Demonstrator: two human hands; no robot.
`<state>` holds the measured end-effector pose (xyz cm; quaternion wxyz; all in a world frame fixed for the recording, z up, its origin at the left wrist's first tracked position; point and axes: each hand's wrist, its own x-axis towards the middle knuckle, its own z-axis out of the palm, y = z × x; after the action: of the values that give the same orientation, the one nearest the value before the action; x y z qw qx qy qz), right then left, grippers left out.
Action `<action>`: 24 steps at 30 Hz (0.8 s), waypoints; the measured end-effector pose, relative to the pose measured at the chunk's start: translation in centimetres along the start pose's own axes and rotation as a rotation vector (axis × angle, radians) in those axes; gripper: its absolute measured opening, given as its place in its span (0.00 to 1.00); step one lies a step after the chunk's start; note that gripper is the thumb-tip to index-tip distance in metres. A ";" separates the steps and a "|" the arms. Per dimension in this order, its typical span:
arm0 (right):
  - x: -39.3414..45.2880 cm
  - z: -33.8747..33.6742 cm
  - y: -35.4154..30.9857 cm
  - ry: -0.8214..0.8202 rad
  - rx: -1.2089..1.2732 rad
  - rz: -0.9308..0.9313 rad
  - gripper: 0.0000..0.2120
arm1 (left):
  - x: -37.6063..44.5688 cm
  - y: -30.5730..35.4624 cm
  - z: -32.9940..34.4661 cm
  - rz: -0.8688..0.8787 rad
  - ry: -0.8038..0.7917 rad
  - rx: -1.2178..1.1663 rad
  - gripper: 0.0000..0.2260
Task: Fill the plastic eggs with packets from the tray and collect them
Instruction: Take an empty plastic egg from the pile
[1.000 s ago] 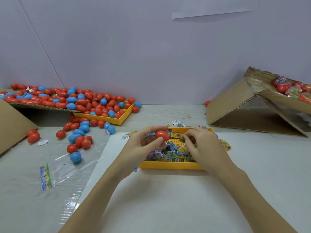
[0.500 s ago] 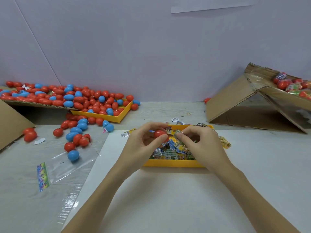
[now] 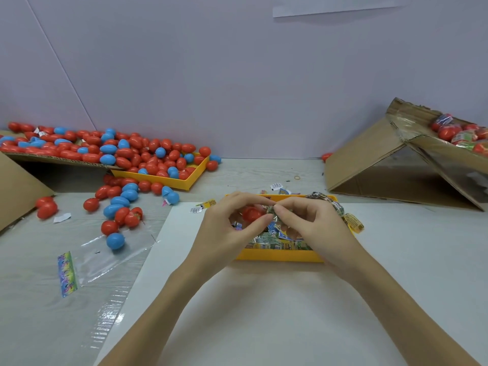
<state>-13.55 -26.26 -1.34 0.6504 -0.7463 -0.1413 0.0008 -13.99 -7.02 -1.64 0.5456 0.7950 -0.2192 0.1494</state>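
Observation:
My left hand [image 3: 227, 228] holds a red plastic egg [image 3: 251, 214] between thumb and fingers above the yellow packet tray [image 3: 277, 256]. My right hand [image 3: 314, 228] pinches a small greenish packet [image 3: 272, 210] right beside the egg, the fingertips of both hands meeting there. The tray holds several colourful packets [image 3: 274, 240]; both hands hide much of it. A few packets [image 3: 352, 220] hang over its right rim.
A second yellow tray [image 3: 169, 182] and a cardboard flap [image 3: 52, 159] at the back left carry several red and blue eggs; more lie loose [image 3: 118, 207] on the table. A clear bag [image 3: 105, 257] lies left. A tilted cardboard box [image 3: 396, 165] with filled eggs stands right.
My right hand lifted a packet out of the tray and brought it up to the egg. My left hand kept hold of the egg, drawing slightly closer to the right hand.

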 end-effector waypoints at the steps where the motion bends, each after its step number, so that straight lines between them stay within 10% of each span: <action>1: 0.0 0.1 -0.1 0.006 0.066 0.028 0.06 | 0.0 0.0 0.0 0.010 0.020 -0.017 0.08; 12: -0.2 -0.1 -1.5 -0.011 0.417 0.351 0.20 | 0.2 -0.2 -0.4 0.259 0.079 0.175 0.09; 16: -0.6 -0.7 -1.0 -0.094 0.343 0.295 0.09 | 0.2 -0.4 -0.2 0.332 0.080 0.262 0.07; 24: -0.2 -0.7 -0.6 0.173 0.296 0.204 0.15 | -0.2 0.8 -0.4 -0.181 0.026 -0.214 0.13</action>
<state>-13.77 -26.97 -0.69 0.7593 -0.6503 -0.0070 0.0235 -14.55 -6.91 -0.95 0.6415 0.7465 -0.1543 0.0859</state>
